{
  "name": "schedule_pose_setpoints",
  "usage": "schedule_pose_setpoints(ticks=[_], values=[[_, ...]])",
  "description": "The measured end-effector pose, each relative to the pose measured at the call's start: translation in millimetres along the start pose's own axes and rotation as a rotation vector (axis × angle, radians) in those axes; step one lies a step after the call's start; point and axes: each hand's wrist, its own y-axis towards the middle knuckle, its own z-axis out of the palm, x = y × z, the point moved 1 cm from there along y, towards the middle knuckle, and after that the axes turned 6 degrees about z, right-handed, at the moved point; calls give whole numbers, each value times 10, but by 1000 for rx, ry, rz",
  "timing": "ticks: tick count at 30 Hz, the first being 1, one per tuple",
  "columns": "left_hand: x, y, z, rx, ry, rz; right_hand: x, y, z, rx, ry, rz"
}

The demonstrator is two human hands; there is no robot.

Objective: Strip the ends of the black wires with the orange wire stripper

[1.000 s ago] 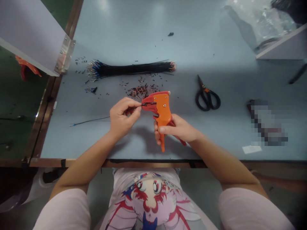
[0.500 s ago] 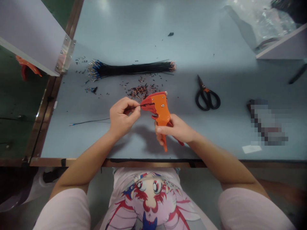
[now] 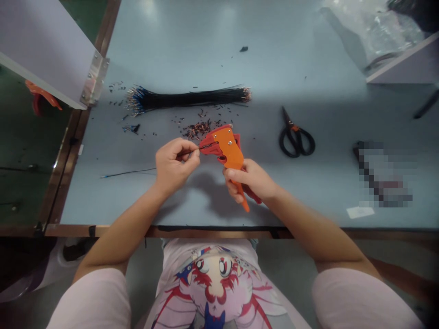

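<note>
My left hand (image 3: 177, 165) pinches a thin black wire (image 3: 137, 172) between thumb and forefinger. Its blue-tipped end trails out to the left over the table, and the other end sits in the red jaws of the wire stripper (image 3: 229, 147). Fingers of my right hand (image 3: 252, 182) wrap around the orange and red handles of that tool, squeezing them close together. Behind the stripper's nose lies a heap of cut insulation bits (image 3: 197, 130), black and copper-coloured. Farther back rests a thick bundle of black wires (image 3: 192, 98), with blue terminals at the left and bare copper at the right.
Black-handled scissors (image 3: 295, 137) lie to the right of my hands. A pixelated object (image 3: 384, 173) and a white slip (image 3: 360, 212) are farther right. A few loose blue-tipped pieces (image 3: 132, 129) lie at the left. Clear plastic bags (image 3: 384, 36) occupy the back right corner.
The stripper has tilted, its lower handle end swinging right and its head rising slightly. My right hand has closed the handles tighter. My left hand has barely moved.
</note>
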Motion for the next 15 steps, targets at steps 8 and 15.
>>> schedule_pose_setpoints(ticks=[8,15], values=[[49,-17,15,8,-48,-115,-26,11,-26,20,134,49],[187,110,-145,-143,-86,-164,162,-30,-265,-191,277,-66]])
